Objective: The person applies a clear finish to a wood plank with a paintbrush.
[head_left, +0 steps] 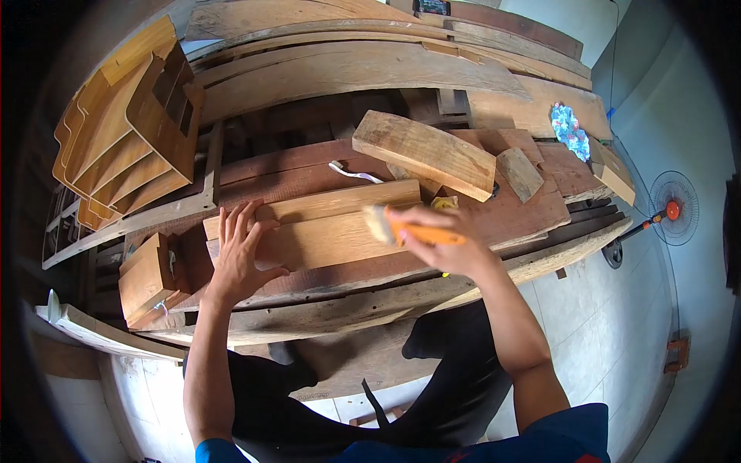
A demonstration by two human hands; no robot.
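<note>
A paintbrush (431,234) with an orange handle and pale bristles is gripped in my right hand (461,251). Its bristles, slightly blurred, overlap the right part of a light-brown wooden piece (328,238) with a raised strip along its far side. My left hand (241,251) rests with fingers spread on the left end of this piece, the thumb toward its near edge. Beyond the piece lies a white and purple toothbrush (353,173). A thick wood block (424,153) sits behind my right hand, and a yellow item (444,203) is partly hidden near it.
A wooden tiered organizer (139,139) stands at the left, above a small wooden box (147,282). Long planks (347,69) are stacked at the back. A blue crumpled wrapper (570,131) lies at the right, with a fan (673,210) farther off.
</note>
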